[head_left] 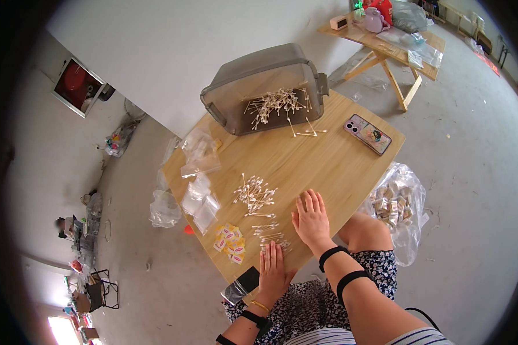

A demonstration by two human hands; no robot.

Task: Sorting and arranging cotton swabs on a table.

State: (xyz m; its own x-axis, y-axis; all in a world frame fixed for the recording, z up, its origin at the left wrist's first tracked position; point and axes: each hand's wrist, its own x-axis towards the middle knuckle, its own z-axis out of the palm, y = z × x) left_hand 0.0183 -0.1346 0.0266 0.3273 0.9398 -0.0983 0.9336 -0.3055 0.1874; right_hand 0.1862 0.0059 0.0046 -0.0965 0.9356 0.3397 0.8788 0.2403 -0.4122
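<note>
Head view: pale rectangular wooden table (305, 158) under both hands; large translucent grey plastic bin (223, 95) well beyond the fingertips; right hand (312, 223) flat, fingers extended, grasping nothing visible; left hand (274, 273) likewise, fingertips at thin white-tipped cotton swabs (270, 236); light, even pressure should align them without scattering.

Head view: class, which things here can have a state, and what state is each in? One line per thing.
Grey bin: tipped on its side, open
Phone: lying back up
Swab pile: loose, jumbled
Yellow-and-white pieces: loosely heaped
Clear floor bag: holding small packets
Far table: standing, legs spread
Left hand: open, fingers extended
Right hand: open, fingers extended
</note>
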